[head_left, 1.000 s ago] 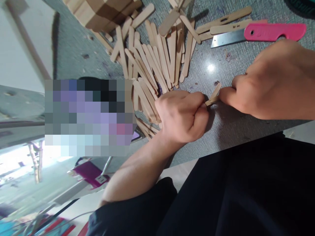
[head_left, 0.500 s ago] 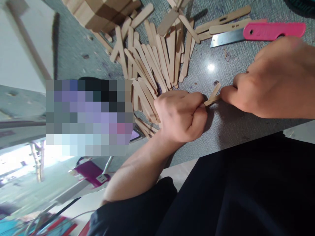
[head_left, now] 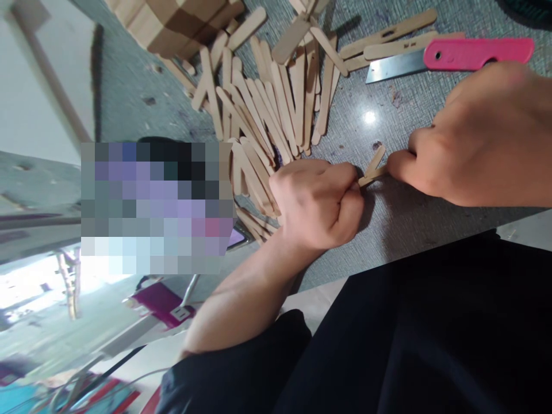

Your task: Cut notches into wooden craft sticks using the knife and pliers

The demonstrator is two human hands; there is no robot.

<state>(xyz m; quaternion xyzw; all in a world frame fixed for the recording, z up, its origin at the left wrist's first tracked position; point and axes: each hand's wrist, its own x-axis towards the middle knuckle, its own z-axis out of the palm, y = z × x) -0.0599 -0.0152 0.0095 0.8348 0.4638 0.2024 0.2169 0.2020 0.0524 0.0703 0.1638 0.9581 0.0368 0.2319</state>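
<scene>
My left hand (head_left: 321,201) is closed on one end of small wooden stick pieces (head_left: 374,171) near the table's front edge. The other end is pinched by my right hand (head_left: 470,144), its fingers folded. Between the hands a short piece angles upward from the longer one. Beyond my left hand a loose pile of wooden craft sticks (head_left: 259,109) is spread out. A cutter with a pink handle (head_left: 470,53) and bare blade lies just beyond my right hand, partly over sticks that have small slots.
A block-like wooden object (head_left: 172,23) stands at the upper left on the grey table (head_left: 328,267). A crossed stick assembly (head_left: 295,37) rests at the pile's far end. A dark object is at the upper right corner. A blurred pixel patch covers part of the left.
The far objects have shifted very slightly left in the view. Both hands keep the same hold on the stick pieces.
</scene>
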